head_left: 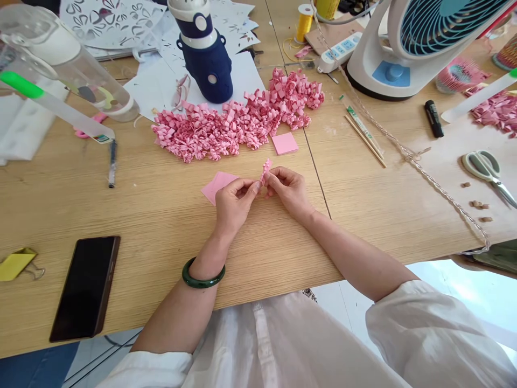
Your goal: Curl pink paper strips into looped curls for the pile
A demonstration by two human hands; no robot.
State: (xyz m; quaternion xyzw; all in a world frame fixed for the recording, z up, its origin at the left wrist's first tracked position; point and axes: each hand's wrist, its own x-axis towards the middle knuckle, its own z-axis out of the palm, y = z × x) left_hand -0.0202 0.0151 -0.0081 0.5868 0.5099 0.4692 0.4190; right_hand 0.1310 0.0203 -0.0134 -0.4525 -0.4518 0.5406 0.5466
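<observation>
Head view, both hands (233,207) (291,195), pinched pink frill (265,167)

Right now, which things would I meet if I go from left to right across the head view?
Yellow binder clip with wire handles, black rectangular phone, left hand, small fringed pink paper piece, right hand, thin wooden sticks, black marker pen, grey-handled metal scissors.
</observation>
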